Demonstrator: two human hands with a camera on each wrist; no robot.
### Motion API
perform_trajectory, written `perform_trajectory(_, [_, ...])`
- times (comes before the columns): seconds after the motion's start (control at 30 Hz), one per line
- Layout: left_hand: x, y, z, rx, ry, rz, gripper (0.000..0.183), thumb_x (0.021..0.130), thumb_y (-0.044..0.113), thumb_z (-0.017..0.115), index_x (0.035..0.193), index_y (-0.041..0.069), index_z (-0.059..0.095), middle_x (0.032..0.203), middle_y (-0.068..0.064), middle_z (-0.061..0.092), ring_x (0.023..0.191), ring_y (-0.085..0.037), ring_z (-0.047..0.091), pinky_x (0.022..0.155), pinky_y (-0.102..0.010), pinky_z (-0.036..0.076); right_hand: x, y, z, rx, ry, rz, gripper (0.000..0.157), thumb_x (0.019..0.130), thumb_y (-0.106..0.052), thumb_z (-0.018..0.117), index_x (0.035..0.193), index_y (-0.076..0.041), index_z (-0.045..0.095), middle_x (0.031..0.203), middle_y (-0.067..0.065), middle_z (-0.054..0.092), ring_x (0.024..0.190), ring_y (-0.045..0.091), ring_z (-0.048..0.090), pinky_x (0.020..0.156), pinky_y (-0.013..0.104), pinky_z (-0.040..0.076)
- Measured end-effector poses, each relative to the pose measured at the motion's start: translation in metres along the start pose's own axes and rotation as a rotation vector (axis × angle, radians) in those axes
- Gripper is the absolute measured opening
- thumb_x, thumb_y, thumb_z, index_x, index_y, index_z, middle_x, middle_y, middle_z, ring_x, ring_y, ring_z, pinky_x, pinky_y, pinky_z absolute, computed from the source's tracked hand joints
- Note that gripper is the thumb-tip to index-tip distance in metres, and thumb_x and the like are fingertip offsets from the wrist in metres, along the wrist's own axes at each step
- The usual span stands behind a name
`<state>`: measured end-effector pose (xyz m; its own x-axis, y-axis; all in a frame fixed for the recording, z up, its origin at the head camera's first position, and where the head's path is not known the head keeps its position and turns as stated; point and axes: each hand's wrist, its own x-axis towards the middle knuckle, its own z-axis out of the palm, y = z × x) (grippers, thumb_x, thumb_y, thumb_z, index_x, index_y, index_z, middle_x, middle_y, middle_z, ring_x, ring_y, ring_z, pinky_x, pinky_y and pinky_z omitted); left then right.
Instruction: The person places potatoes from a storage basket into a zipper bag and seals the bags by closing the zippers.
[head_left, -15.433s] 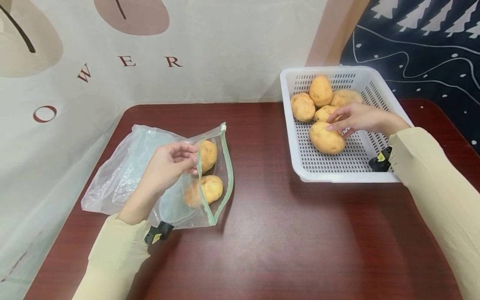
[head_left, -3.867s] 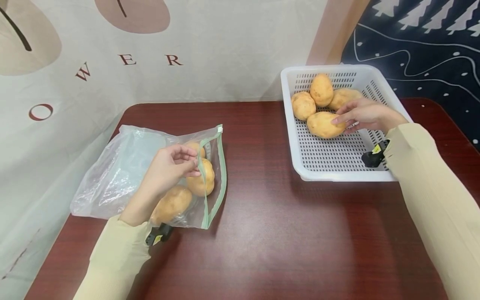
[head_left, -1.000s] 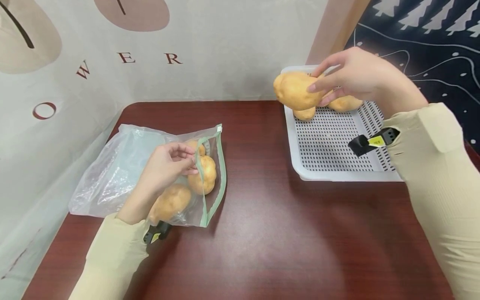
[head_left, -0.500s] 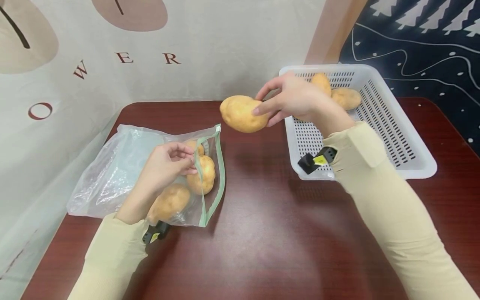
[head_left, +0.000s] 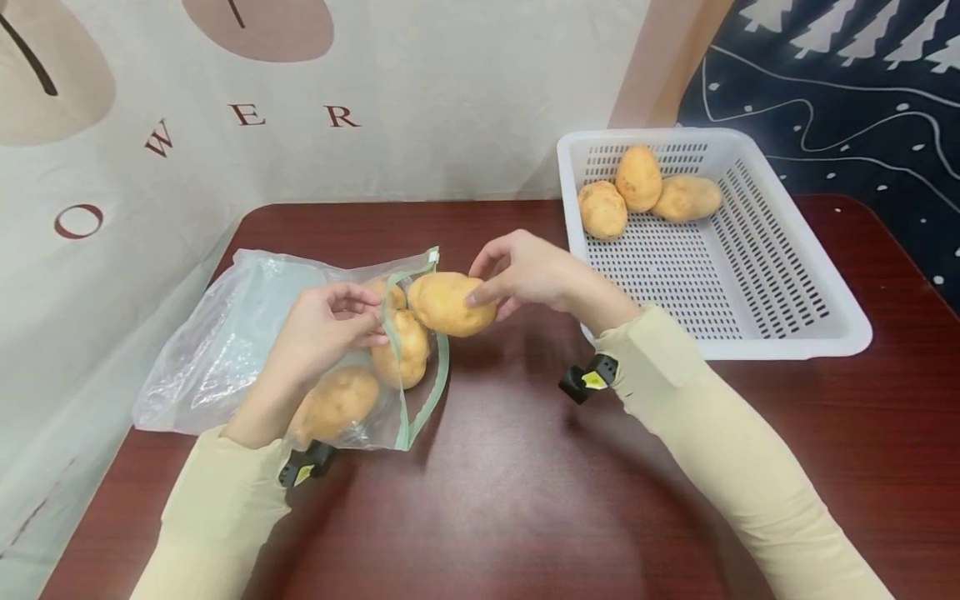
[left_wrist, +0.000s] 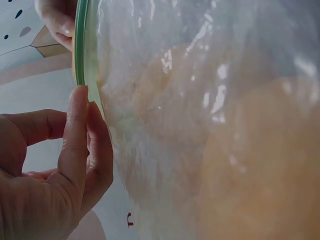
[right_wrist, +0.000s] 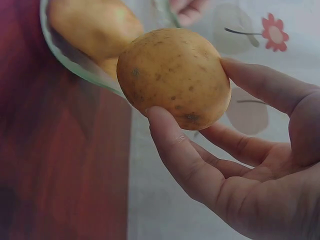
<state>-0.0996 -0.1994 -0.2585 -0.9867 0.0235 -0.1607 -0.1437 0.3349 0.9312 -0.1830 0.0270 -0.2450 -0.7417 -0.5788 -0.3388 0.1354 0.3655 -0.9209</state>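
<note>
My left hand (head_left: 318, 329) pinches the upper edge of a clear zip bag (head_left: 255, 333) by its green rim, and the bag's mouth gapes to the right. Several potatoes lie inside it, one potato (head_left: 336, 404) near the front and another potato (head_left: 401, 350) close to the mouth. At that mouth, my right hand (head_left: 532, 279) grips a potato (head_left: 450, 304), whose left end is at the opening. The right wrist view shows thumb and fingers around this potato (right_wrist: 172, 80). In the left wrist view the fingertips of my left hand (left_wrist: 65, 160) hold the green rim (left_wrist: 81, 45).
A white slotted basket (head_left: 832, 317) stands at the back right of the dark red table (head_left: 510, 500). In its far left part lie three potatoes (head_left: 639, 179). A printed cloth (head_left: 450, 100) hangs behind the table.
My right hand has carried a potato from the basket leftward and down to the bag's mouth. Over the longer span, more potatoes are in the bag and fewer in the basket. The left hand stays put.
</note>
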Motion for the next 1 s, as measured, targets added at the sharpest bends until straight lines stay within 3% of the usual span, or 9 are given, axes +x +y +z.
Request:
perform_trajectory(0.33, [-0.001,0.003,0.000,0.005,-0.004,0.003,0.021,0.084,-0.008,0.052,0.102,-0.018,0.048,0.090,-0.017,0.053,0.066,-0.008,0.060,0.069,-0.032,0.058,0.005,0.012,0.015,-0.037,-0.028,0.040,0.029,0.075,0.003,0.070,0.098,0.007,0.053,0.082,0.012,0.057,0.060,0.019,0.060,0.069,0.044,0.057])
perform_trajectory(0.63, [-0.001,0.002,0.003,0.035,-0.023,0.032,0.023,0.084,-0.009,0.053,0.104,-0.018,0.049,0.091,-0.020,0.055,0.068,-0.006,0.059,0.067,-0.026,0.058,0.012,0.015,0.026,-0.056,0.003,0.064,0.028,0.078,-0.001,0.068,0.099,0.004,0.050,0.076,0.010,0.056,0.056,0.020,0.056,0.070,0.045,0.057])
perform_trajectory(1.0, [0.000,0.002,0.004,0.053,-0.042,0.047,0.019,0.084,-0.010,0.053,0.100,-0.019,0.049,0.083,-0.019,0.055,0.064,-0.008,0.060,0.065,-0.027,0.058,0.028,0.019,0.039,0.024,0.035,0.049,0.031,0.079,-0.001,0.068,0.103,0.004,0.048,0.074,0.014,0.056,0.052,0.022,0.058,0.073,0.052,0.054])
